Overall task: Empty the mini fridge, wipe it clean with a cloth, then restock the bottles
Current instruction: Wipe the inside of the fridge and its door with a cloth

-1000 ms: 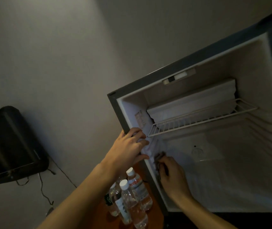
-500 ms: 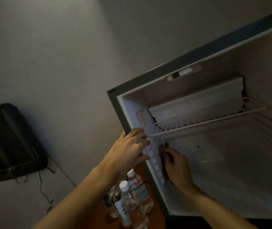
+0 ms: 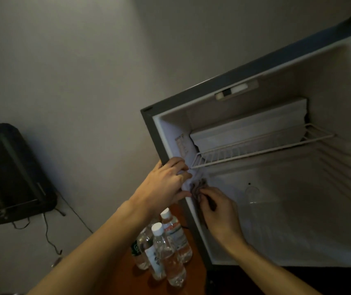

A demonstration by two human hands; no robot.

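The mini fridge [image 3: 298, 209] stands open and holds no bottles, with one wire shelf [image 3: 262, 145] under its freezer box. My left hand [image 3: 166, 182] grips the fridge's left front edge, fingers curled over the rim. Inside, my right hand [image 3: 217, 211] presses a dark crumpled cloth [image 3: 198, 187] against the left inner wall, just below the shelf's front corner. Several clear water bottles [image 3: 164, 243] with white caps stand on the reddish wood surface left of the fridge, partly hidden by my left forearm.
A black bag-like object [image 3: 10, 173] sits at the far left against the grey wall, with thin cables [image 3: 49, 231] trailing below it. The fridge's dark outer frame [image 3: 155, 137] runs along its left side.
My right hand has slid the cloth upward along the left inner wall, toward the shelf corner. My left hand has kept its hold on the fridge edge.
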